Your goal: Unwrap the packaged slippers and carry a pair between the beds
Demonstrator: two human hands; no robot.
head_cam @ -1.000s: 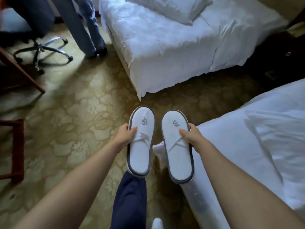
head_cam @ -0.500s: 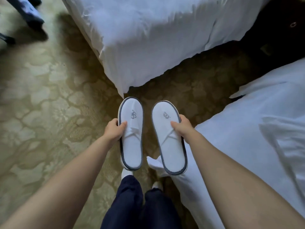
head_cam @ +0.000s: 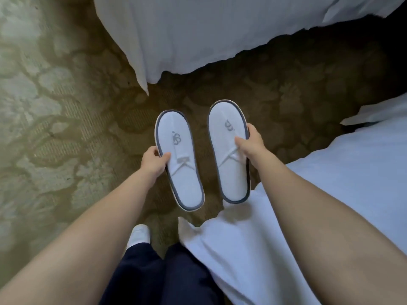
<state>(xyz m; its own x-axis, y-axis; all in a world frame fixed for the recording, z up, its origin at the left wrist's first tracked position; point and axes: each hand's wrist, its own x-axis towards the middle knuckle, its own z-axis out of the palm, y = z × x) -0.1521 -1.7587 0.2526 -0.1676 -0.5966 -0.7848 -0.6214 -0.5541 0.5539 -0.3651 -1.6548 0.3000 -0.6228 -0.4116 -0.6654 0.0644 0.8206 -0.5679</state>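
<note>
I hold a pair of flat white slippers with grey trim and a grey logo, one in each hand, above the carpet. My left hand [head_cam: 154, 161] grips the left slipper [head_cam: 179, 159] at its outer edge, thumb on top. My right hand [head_cam: 250, 145] grips the right slipper [head_cam: 228, 150] at its outer edge, thumb on the crossed strap. Both slippers point away from me, side by side, over the gap between the far bed [head_cam: 209, 29] and the near bed [head_cam: 341, 183]. No wrapper shows on them.
Patterned olive carpet [head_cam: 55, 128] covers the floor, darker in the strip between the beds [head_cam: 286, 89]. The near bed's white sheet hangs down beside my right leg. My dark trousers [head_cam: 158, 278] and a white shoe [head_cam: 139, 235] show at the bottom.
My view has tipped down and moved forward toward the gap; the far bed's corner now lies just ahead. The slippers stay gripped, the right one a little further forward than before.
</note>
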